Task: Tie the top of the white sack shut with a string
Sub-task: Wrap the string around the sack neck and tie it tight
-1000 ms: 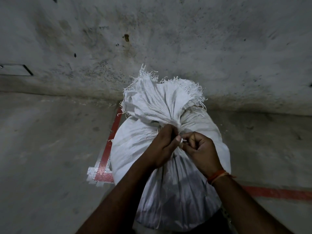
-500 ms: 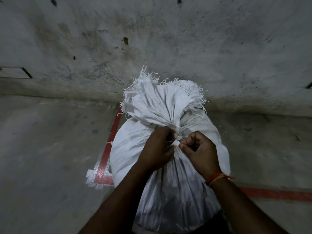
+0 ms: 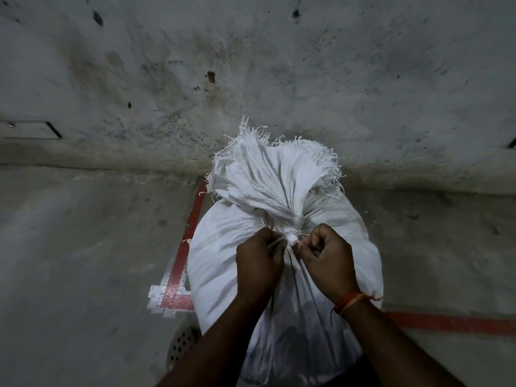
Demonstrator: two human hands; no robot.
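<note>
Nearest, two bare forearms reach forward over a full white sack (image 3: 223, 247) that stands upright on the concrete floor (image 3: 69, 261). The left hand (image 3: 258, 261) is curled, its fingers pinching one end of a thin white string (image 3: 291, 241) just left of the sack's gathered neck. The right hand (image 3: 328, 261), with an orange thread band (image 3: 349, 301) at its wrist, is curled too, thumb and forefinger pinching the other end of the string just right of the neck. Between the two hands the string sits as a small white knot against the bunched cloth, touching it. Just beyond the hands the loose top of the sack fans out, its edge frayed into threads. To the left of the left hand, red tape (image 3: 185, 247) runs along the floor beside the sack; another strip lies right of the right wrist. A round perforated drain cover (image 3: 181, 347) shows low by the left forearm. Farthest off is a stained grey wall (image 3: 251, 65).
</note>
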